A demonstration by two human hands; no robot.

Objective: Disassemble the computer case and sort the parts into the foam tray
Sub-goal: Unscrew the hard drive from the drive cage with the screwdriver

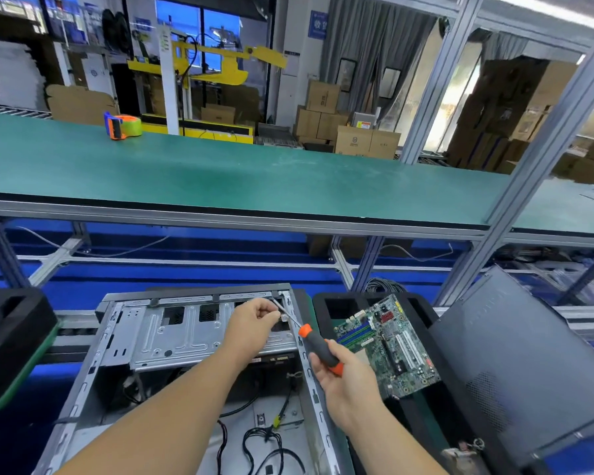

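Observation:
An open grey computer case [172, 337] lies on its side in front of me, with a metal drive cage and loose black cables [268, 443] inside. My right hand [340, 378] grips the orange and grey handle of a screwdriver [318, 347]. Its shaft points up-left toward the case's far right corner. My left hand [254, 320] has its fingers curled round the shaft near the tip. A green motherboard [388, 344] lies on the black foam tray [336, 303] right of the case.
The dark case side panel [515, 365] leans at the right, beside the tray. Another black foam block [11, 330] sits at the left. A raised green conveyor shelf [254, 180] runs across behind, with an orange tape dispenser [122, 126] on it. Aluminium frame posts stand at the right.

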